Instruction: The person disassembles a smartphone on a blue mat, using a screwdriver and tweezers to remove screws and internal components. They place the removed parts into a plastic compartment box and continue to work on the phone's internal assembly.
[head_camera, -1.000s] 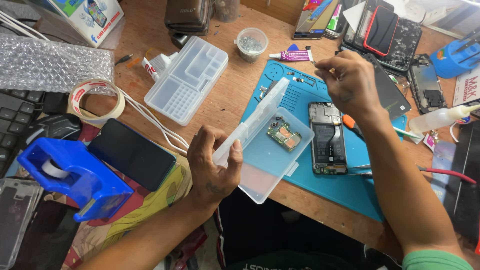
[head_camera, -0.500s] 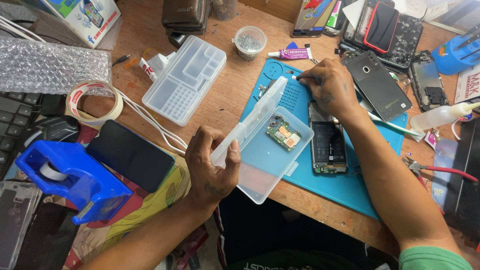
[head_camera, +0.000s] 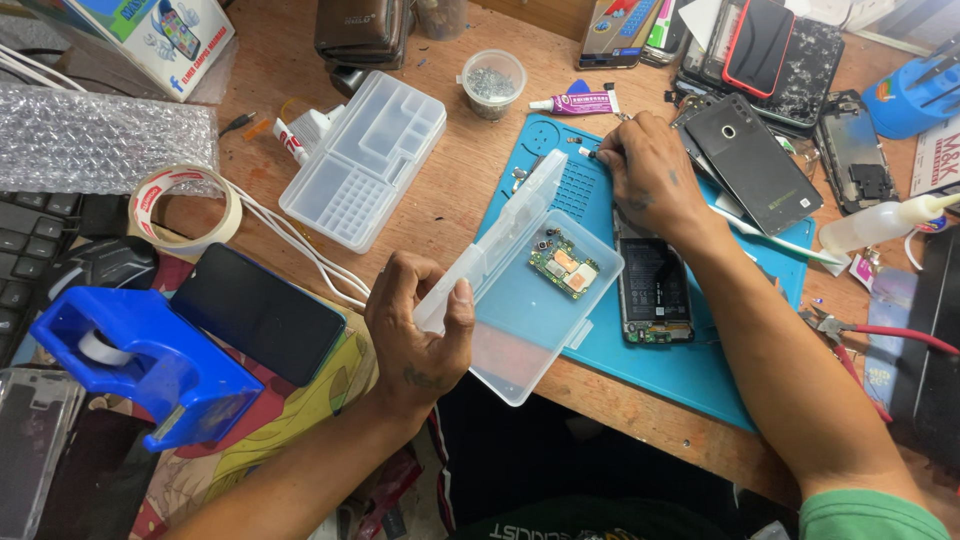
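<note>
1. Left hand (head_camera: 415, 335): nearest; fingers clasp edge of clear plastic box (head_camera: 520, 295) w/ lid open, hanging partly over desk edge.
2. Circuit board (head_camera: 563, 264): lies inside box, far corner, apart from both hands.
3. Opened phone (head_camera: 653, 290): on blue work mat (head_camera: 700, 375), just beside box; battery exposed.
4. Right hand (head_camera: 650, 175): fingertips pinched on a small part (head_camera: 588, 152) at mat's far edge; too small to identify.
5. Step, as judged: gathering removed parts into box. Next move calls for a fine pinch and carrying the part to the box w/o dropping it.
6. Farther: compartment tray (head_camera: 365, 155), small cup (head_camera: 492, 82) of screws.
</note>
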